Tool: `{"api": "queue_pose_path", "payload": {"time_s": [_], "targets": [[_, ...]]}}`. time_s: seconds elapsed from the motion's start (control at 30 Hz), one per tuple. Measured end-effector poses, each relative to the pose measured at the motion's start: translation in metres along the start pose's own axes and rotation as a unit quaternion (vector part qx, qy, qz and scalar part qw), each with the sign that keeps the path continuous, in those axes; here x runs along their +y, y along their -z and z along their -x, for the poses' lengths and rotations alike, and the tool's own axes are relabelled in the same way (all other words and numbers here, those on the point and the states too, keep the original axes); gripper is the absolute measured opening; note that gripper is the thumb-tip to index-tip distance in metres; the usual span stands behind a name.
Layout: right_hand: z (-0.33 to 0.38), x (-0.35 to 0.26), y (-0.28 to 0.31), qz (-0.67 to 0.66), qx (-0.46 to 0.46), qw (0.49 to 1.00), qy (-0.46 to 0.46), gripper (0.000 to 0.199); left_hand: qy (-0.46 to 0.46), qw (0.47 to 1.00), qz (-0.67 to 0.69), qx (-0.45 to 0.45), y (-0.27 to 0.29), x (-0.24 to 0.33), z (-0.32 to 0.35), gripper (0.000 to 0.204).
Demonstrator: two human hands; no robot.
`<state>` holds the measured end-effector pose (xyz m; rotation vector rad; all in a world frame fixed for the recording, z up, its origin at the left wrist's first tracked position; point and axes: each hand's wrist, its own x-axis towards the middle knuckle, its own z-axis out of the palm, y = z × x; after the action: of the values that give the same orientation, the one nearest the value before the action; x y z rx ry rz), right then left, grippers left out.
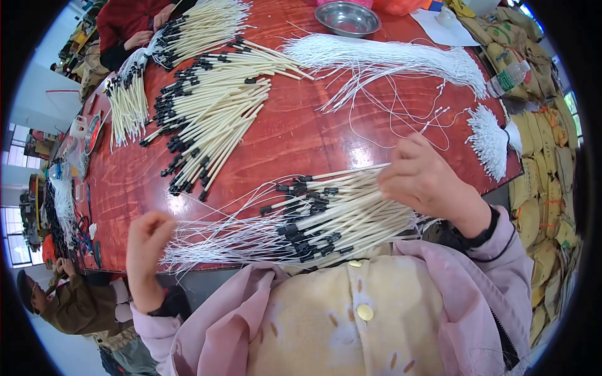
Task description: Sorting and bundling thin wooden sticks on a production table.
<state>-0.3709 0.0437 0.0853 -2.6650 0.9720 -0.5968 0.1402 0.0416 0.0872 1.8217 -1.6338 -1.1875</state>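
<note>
My left hand (149, 254) is raised at the left end of a bundle of white cords (232, 241), fingers curled together in a pinch. Whatever is between its fingertips is too small to make out. My right hand (423, 182) hovers over the right part of a pile of pale sticks (370, 219), its fingers closed. A slightly blurred pale stick (335, 212) runs from its fingertips down to the left. Black clips (307, 241) cap the sticks' left ends, and the white cords trail from them toward my left hand.
More black-ended sticks (216, 119) lie across the red table (301, 135). Beyond are long white cords (389, 59), a metal bowl (348, 19) and a plastic bottle (508, 78). A tied white bundle (488, 141) sits right. Other people work at far left (138, 41) and left (75, 297).
</note>
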Motion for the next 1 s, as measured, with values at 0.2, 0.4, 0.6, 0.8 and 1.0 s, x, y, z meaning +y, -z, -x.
{"api": "queue_pose_path", "payload": {"time_s": [0.2, 0.4, 0.6, 0.8, 1.0], "targets": [[0.029, 0.001, 0.017, -0.094, -0.095, 0.99, -0.039, 0.024, -0.032, 0.94, -0.313, 0.128, 0.047, -0.065, 0.043, 0.016], [0.038, 0.034, -0.008, -0.031, -0.025, 0.99, -0.132, 0.044, -0.249, 0.936, -0.223, 0.112, -0.065, 0.059, -0.039, 0.025], [0.033, 0.054, -0.026, 0.038, -0.045, 0.983, -0.174, 0.052, -0.478, 0.825, -0.27, -0.136, -0.224, 0.148, -0.125, 0.019], [0.039, 0.049, -0.034, 0.041, -0.083, 0.977, -0.191, 0.058, -0.537, 0.754, -0.34, -0.165, -0.287, 0.154, -0.174, 0.015], [0.04, 0.048, -0.028, 0.031, -0.082, 0.978, -0.188, 0.059, -0.494, 0.813, -0.243, -0.188, -0.291, 0.157, -0.163, 0.016]]}}
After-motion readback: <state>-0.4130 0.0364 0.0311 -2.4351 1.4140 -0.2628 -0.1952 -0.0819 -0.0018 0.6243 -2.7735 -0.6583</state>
